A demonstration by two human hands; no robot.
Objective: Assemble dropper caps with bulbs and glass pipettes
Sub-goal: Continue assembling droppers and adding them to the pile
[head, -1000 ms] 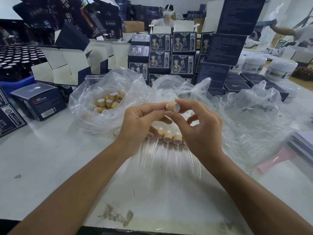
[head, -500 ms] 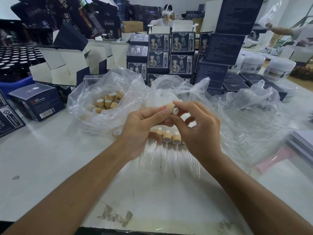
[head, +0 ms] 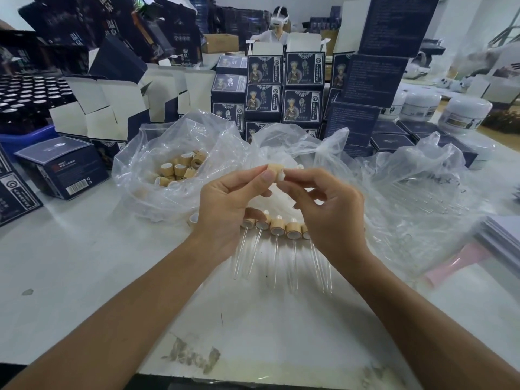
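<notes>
At frame centre, your left hand [head: 225,201] pinches the cap [head: 273,169]; right hand [head: 323,204] pinches the bulb [head: 281,175]. Push it straight, fully seated.

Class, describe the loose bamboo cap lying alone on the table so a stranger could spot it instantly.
Start at the clear bag of bamboo caps on the white table. Just below its near edge, beside the left hand, lies a single cap. Unlike the finished droppers beside it, it has no pipette.
</notes>
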